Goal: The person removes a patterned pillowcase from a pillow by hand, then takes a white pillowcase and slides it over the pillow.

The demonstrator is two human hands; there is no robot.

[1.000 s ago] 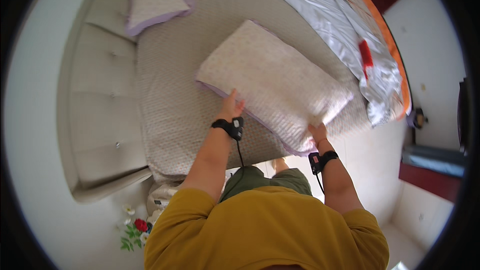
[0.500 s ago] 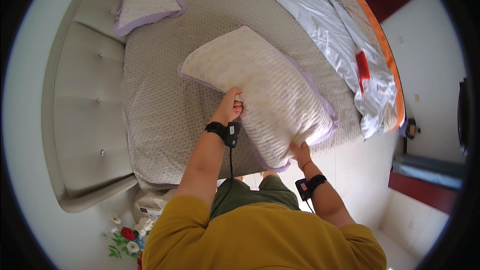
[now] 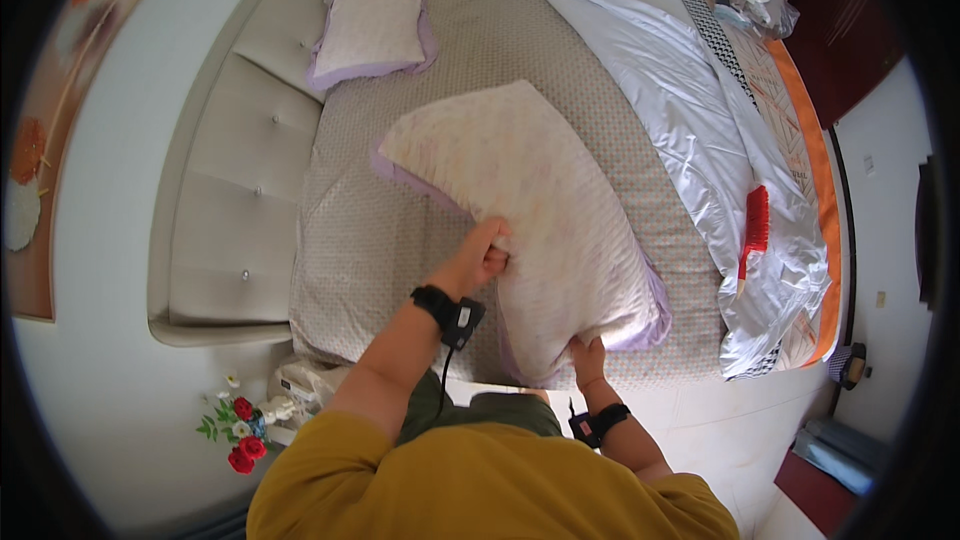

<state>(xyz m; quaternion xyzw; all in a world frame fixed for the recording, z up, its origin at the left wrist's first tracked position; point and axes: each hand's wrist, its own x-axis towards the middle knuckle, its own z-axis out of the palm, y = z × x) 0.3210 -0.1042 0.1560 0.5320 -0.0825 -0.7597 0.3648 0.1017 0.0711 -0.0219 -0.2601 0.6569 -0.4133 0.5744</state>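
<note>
So from my remote seat the pillow (image 3: 545,190) was over the near side of the bed (image 3: 400,275), left hand (image 3: 485,254) fisted on its left edge, right hand (image 3: 588,360) pinching the near end, and I figured matching those 2 pulls would limit creasing.

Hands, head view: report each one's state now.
Left hand: closed, holding the pillow by its side.
Right hand: closed, holding the same pillow's near end.
</note>
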